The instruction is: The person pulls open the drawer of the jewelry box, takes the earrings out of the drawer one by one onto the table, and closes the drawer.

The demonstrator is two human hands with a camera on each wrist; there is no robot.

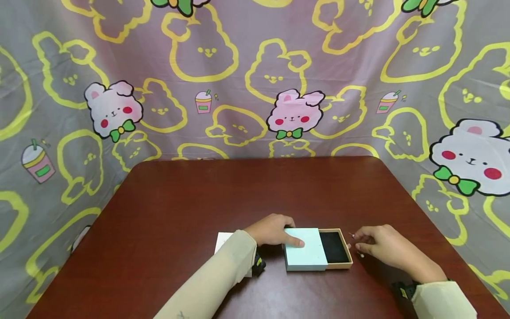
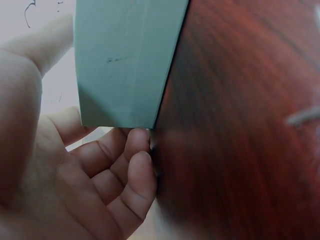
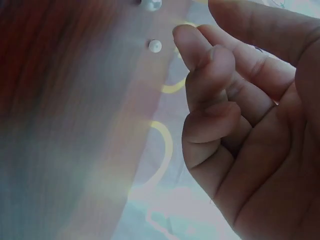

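Note:
A pale blue drawer-style gift box [image 1: 304,254] lies on the table, its tan inner tray [image 1: 339,266] slid partly out to the right over a black lining [image 1: 334,247]. My left hand [image 1: 272,230] grips the left end of the sleeve, thumb across the top; the left wrist view shows the box side [image 2: 125,65] above its curled fingers. Right of the tray, my right hand [image 1: 380,243] hovers with loosely bent fingers and nothing between them. Two small pearl pieces with thin stems, one pearl [image 1: 352,236] and another pearl [image 1: 361,254], lie by its fingertips.
Under my left forearm lies a white flat item [image 1: 223,241], partly covered by the sleeve. The dark red-brown table [image 1: 255,190] reaches back to a patterned curtain [image 1: 239,97]. A small pink tab [image 1: 349,246] shows at the tray's right edge.

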